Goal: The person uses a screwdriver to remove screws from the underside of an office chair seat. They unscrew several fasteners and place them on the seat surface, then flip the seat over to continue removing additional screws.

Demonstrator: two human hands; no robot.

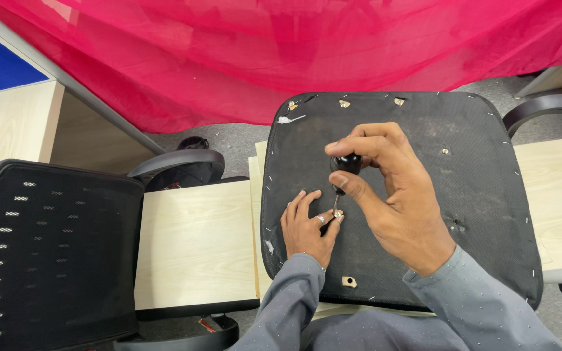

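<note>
At the far left I saw a black mesh chair back [47,253] standing beside a pale wooden tabletop [196,247], with a curved black armrest [177,162] just above that top's far edge. On the next pale top lay an upturned black seat base [476,195], its fabric stapled round the rim and small metal brackets [345,103] showing along its far edge, another near its near edge. My left hand [307,231] lay flat on the seat base near its near-left corner, fingers pressed together, the thumb and forefinger tips pinching a small metal screw [337,214]. Just right of it, my right hand [395,195] curled its fingers round the black handle of a screwdriver [344,168], held upright with its tip on that screw. Pink netting [294,52] hung behind. At the far right another armrest [548,104] curved above a pale top.
</note>
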